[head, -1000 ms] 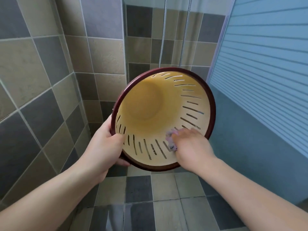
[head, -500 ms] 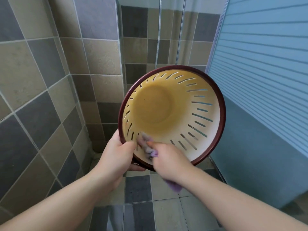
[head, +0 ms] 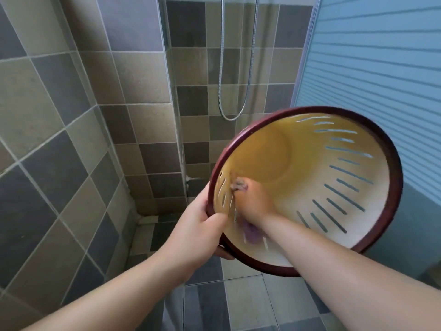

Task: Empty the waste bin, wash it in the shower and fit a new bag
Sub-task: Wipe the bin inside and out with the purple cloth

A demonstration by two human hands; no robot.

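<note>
waste bin tipped toward me, right of centre, maroon rim, slotted yellow wall | my left hand clamps its lower-left rim, thumb inside | my right hand inside, fingers closed on a purple cloth against the left wall | shower hose loops upper centre

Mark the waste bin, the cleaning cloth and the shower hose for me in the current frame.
waste bin (head: 396, 177): head view, on its dark red rim, right side.
cleaning cloth (head: 239, 186): head view, on the bunched end above the right hand's fingers.
shower hose (head: 248, 77): head view, on the right strand of its loop.
</note>
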